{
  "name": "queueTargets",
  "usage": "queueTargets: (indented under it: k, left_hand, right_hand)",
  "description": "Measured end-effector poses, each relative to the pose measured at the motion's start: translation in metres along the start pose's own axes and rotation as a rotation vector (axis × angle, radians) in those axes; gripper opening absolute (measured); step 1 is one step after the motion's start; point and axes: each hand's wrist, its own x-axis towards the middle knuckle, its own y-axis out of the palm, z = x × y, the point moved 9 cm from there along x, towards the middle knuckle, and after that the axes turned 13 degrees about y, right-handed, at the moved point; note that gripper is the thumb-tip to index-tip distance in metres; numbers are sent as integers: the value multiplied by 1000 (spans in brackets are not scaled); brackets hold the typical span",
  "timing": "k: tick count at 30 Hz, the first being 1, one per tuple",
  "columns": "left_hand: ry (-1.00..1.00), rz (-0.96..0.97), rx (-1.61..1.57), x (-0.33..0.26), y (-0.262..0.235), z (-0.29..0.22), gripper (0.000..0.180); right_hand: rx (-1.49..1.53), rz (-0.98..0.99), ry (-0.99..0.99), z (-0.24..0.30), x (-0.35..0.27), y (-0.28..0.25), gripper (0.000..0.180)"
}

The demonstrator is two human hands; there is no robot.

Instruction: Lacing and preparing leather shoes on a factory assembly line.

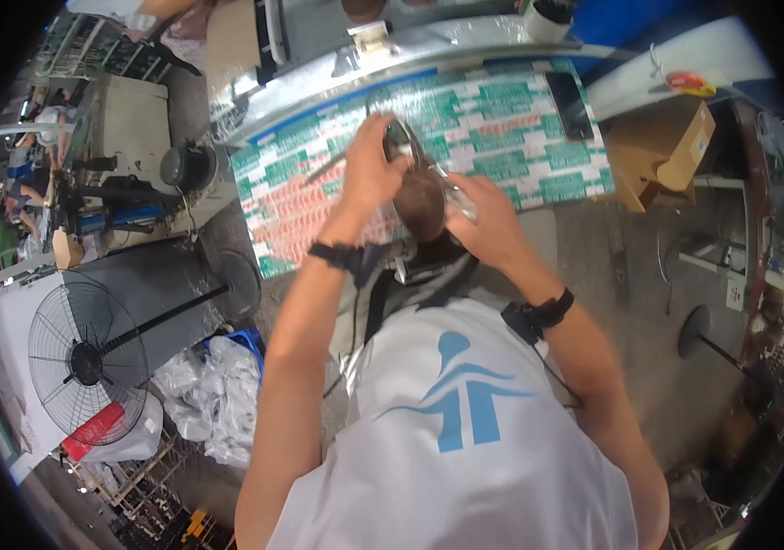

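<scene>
The left hand (372, 170) was curled shut around a brown rounded piece (421, 203), which sat just right of it, between both hands. The right hand (488, 225) pinched a shiny metal tool (452, 192) against that piece, above the patterned tabletop (539, 137).

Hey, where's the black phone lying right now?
In the head view, the black phone lies flat near the far right end of the green-and-red patterned table, beyond the right hand and beside the open cardboard box.
</scene>
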Motion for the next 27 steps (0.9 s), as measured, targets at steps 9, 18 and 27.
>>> queueTargets:
  k: [9, 18, 27]
  left_hand:
    - [-377, -295, -456, -105, 20, 67, 82]
    - [-475, -197, 360, -134, -105, 212, 71]
    - [-434, -229, 433, -125, -103, 196, 70]
  right_hand:
    - [-688, -278, -9, -74, 51, -15, 80]
    - [-204, -216, 184, -45, 56, 100, 108]
    - [14, 186, -72, 133, 230, 109, 75]
